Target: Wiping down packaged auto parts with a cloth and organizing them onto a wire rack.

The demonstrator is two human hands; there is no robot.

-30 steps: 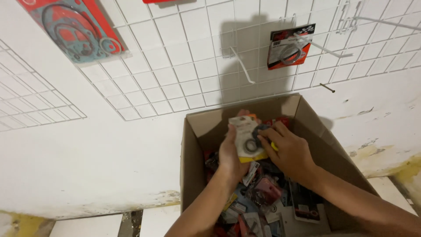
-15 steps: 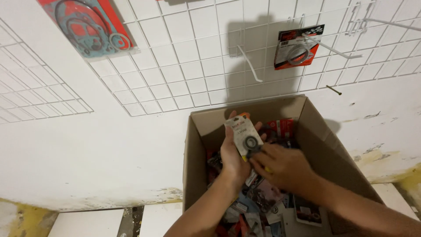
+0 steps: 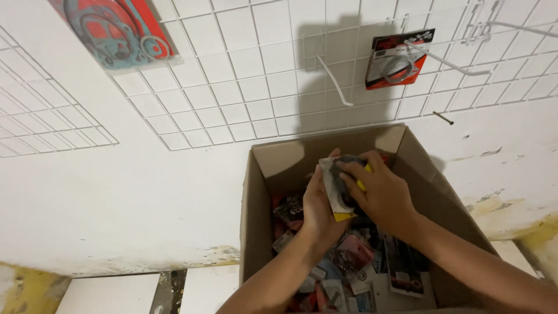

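Note:
Both my hands are inside an open cardboard box (image 3: 256, 209) that stands against a white wall. My left hand (image 3: 317, 206) grips a small flat packet (image 3: 337, 195) with a white and yellow card and a dark round part. My right hand (image 3: 381, 192) lies over the packet's front and also holds it. Below my hands the box is filled with several small packaged parts (image 3: 354, 261) in red, black and white cards.
A white wire grid panel (image 3: 244, 87) hangs on the wall above the box. On it are an empty hook (image 3: 334, 81), a red and black packet (image 3: 398, 58) on another hook, and a large red gasket packet (image 3: 119, 32). White floor tiles (image 3: 110, 293) lie at the lower left.
The packet in my left hand has turned edge-on and my right hand has come up over its front. The view has shifted, so the box sits further right.

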